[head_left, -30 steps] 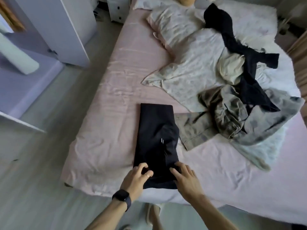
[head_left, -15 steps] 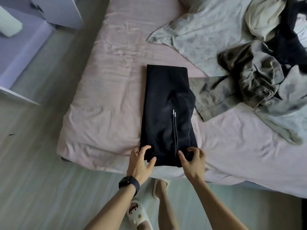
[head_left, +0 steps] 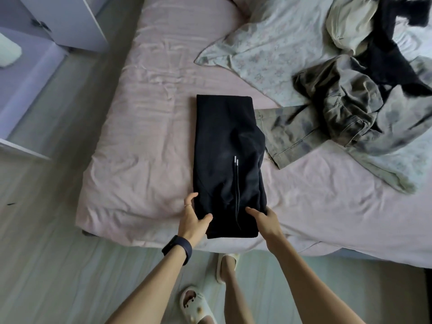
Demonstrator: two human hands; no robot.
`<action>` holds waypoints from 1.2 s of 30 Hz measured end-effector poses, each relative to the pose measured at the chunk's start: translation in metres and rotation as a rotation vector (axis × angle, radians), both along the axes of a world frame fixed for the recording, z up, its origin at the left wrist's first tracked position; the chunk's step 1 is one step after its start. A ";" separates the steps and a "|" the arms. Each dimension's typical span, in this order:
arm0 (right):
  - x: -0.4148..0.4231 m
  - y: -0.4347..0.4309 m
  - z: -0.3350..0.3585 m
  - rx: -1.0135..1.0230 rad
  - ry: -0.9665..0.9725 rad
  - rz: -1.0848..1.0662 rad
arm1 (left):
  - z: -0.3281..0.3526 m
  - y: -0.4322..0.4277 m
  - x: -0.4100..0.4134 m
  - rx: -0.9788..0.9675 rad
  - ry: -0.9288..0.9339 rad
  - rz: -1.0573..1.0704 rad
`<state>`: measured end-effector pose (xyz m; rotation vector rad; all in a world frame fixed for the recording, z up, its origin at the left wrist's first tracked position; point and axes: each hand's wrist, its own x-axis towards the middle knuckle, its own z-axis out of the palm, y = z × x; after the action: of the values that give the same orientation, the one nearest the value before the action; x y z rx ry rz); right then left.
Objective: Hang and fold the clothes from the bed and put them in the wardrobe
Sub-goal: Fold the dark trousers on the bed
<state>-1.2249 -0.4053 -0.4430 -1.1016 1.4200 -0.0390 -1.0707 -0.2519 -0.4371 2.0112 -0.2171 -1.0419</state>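
1. The folded black hoodie point(head_left: 224, 146) is lying flat on the bed point(head_left: 145, 136), its near end reaching the bed's near edge.
2. The left hand point(head_left: 195, 218) is gripping the hoodie's near left corner, thumb on top.
3. The right hand point(head_left: 265, 218) is gripping the near right corner, fingers hidden.
4. Camo trousers point(head_left: 339, 113) are lying heaped on the bed's right side.
5. The wardrobe point(head_left: 70, 19) is standing left of the bed.

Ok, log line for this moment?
phase: folding | black drawstring garment: folded, on bed | left hand: grips near-left corner | right hand: grips near-right corner
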 end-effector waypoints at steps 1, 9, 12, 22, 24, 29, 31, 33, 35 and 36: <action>-0.002 0.001 0.003 0.006 -0.059 -0.042 | 0.005 0.000 0.000 -0.002 -0.040 0.001; -0.025 0.056 0.037 -0.151 -0.108 -0.101 | 0.023 0.041 -0.025 0.100 0.054 -0.106; -0.034 0.049 0.063 -0.070 -0.288 -0.087 | 0.045 0.037 -0.009 0.101 0.369 0.042; 0.079 -0.097 0.122 0.197 -0.368 0.003 | 0.132 -0.104 0.111 -0.178 0.539 0.135; 0.110 -0.124 0.106 0.116 -0.227 0.111 | 0.118 -0.137 0.128 0.004 0.258 -0.051; 0.156 -0.194 0.048 -0.263 0.118 0.413 | 0.060 -0.187 0.161 0.320 -0.220 -0.393; 0.153 -0.195 0.037 -0.307 0.185 0.455 | 0.048 -0.185 0.168 0.416 -0.382 -0.355; 0.146 -0.189 0.030 -0.379 0.303 0.548 | 0.039 -0.179 0.174 0.424 -0.460 -0.289; 0.144 -0.187 0.024 -0.376 0.334 0.556 | 0.031 -0.178 0.176 0.317 -0.368 -0.184; 0.146 -0.188 0.021 -0.328 0.289 0.504 | 0.029 -0.179 0.176 0.245 -0.268 -0.118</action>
<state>-1.0785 -0.5929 -0.4223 -1.7701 1.3760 0.2660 -0.8948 -0.4312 -0.4085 2.3853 -0.3688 -0.9033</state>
